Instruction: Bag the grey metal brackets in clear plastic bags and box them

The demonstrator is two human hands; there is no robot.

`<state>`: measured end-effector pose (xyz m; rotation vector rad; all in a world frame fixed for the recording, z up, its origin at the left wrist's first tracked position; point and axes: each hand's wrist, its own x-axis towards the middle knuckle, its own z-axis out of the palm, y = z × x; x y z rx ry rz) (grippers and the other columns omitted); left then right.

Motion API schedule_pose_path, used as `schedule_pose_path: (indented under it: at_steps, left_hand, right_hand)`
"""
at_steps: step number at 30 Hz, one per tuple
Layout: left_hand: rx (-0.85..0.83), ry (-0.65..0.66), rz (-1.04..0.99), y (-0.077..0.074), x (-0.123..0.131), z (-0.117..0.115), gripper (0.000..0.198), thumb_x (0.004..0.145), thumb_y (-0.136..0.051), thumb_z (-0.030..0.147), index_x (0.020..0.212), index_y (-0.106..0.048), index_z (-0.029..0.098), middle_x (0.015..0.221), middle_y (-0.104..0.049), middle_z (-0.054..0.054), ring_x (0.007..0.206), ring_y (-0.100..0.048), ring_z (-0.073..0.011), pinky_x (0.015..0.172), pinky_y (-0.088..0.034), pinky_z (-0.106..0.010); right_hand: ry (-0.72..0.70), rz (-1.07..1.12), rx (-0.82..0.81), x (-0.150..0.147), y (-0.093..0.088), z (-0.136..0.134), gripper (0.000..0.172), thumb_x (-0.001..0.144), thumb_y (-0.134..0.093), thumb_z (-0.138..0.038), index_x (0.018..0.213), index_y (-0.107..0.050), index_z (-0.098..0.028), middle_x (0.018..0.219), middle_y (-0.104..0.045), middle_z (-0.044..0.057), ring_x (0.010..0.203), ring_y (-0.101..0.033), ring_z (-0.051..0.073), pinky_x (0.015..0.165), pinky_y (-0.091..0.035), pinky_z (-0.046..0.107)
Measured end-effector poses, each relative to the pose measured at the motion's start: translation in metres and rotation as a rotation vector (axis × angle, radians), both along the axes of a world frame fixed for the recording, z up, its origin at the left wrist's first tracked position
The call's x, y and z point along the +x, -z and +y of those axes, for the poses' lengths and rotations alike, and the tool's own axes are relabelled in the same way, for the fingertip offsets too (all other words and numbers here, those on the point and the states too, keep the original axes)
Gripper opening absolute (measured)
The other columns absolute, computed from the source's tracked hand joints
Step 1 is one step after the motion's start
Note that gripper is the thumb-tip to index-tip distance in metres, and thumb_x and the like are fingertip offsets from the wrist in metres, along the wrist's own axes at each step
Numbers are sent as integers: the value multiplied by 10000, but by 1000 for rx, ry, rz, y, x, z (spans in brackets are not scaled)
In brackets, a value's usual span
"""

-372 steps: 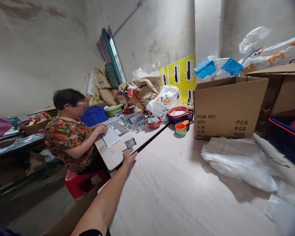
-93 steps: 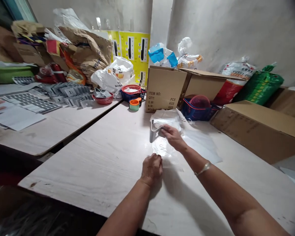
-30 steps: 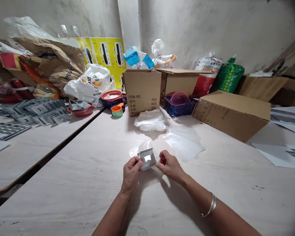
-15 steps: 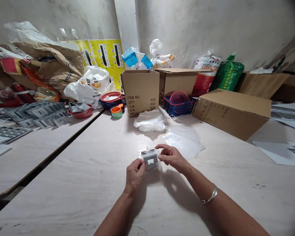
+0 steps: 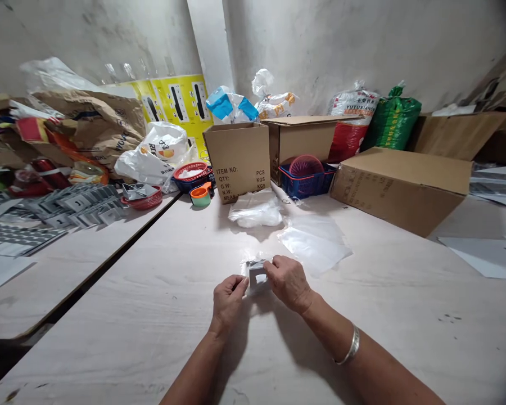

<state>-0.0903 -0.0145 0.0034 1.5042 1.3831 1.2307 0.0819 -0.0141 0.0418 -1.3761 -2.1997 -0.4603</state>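
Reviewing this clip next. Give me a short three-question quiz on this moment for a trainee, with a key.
1. True or false: the left hand and the right hand both grip the small grey piece.
2. What sits in the blue basket, just right of the cardboard box printed ITEM NO? A) a pink basket B) a green sack C) a white bag
3. Fill in: the bracelet is on the ___ wrist.

Key: 1 true; 2 A; 3 right.

pale table | cardboard box | clear bags | blue basket
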Motion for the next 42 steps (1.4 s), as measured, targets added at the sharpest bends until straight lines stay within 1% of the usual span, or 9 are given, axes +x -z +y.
schedule_pose_path:
  at_steps: [9,14,18,21,26,29,32,36,42]
  left_hand:
    - [60,-60,87,-26,4,1,245,748,-565,376,633,-586,160,534,-452,39,535,-381,-96,509,-308,-202]
    - [147,-24,227,-44,9,-3,198,757,-554,357,705,-602,172,596,-529,19,553,-437,-109,538,-343,-214]
    - [131,-31,429,-48,11,-8,168,713,-580,338,786,-585,187,537,-493,45,491,-430,-109,508,-334,-222]
    - [30,-48,517,-46,12,-10,135,706,-559,317,662,-533,193,490,-476,51,463,-424,-101,488,-318,-218]
    - [-325,54,267,-56,19,-13,293,714,-525,362,499,-422,192,371,-394,58,333,-311,-69,360,-215,-201]
    - [-375,117,-3,-67,23,-11,281,692,-566,374,526,-443,184,349,-342,80,322,-240,-50,341,-157,-192]
    - [-318,68,-134,-70,23,-6,290,655,-615,346,525,-415,182,369,-311,93,341,-223,-37,351,-141,-187]
    - [-158,-70,12,-62,19,-3,292,662,-613,303,513,-395,180,410,-302,89,387,-248,-42,378,-176,-187]
    - [31,-115,198,-54,5,-7,264,751,-559,349,574,-452,186,487,-386,68,457,-343,-70,438,-268,-193]
  right_hand:
    - [-111,-70,-15,15,-12,-9,111,800,-478,-85,833,-549,-164,745,-531,39,650,-427,167,581,-238,291]
    - [16,63,72,20,-13,-10,100,769,-470,-99,758,-551,-158,692,-501,45,627,-410,169,574,-235,298]
    - [50,132,138,22,-15,-12,128,781,-447,-99,719,-545,-153,673,-484,42,614,-392,161,572,-242,294]
    - [27,133,177,22,-14,-13,148,782,-438,-97,685,-532,-158,655,-468,37,601,-369,156,567,-233,293]
    - [0,97,208,20,-10,-12,190,790,-407,-74,669,-524,-163,649,-461,41,601,-354,163,570,-218,308]
    - [-86,59,176,17,-9,-12,202,824,-391,-90,702,-538,-158,669,-478,47,617,-369,173,575,-226,317]
    - [-198,0,100,16,-12,-13,188,847,-393,-107,751,-549,-151,713,-504,52,647,-394,178,590,-248,321]
    - [-264,-70,-4,16,-13,-13,171,834,-409,-73,766,-546,-149,732,-522,47,649,-415,173,597,-269,313]
    - [-173,109,-225,23,-16,-13,194,812,-471,-71,962,-558,-157,755,-564,31,642,-474,152,559,-279,272]
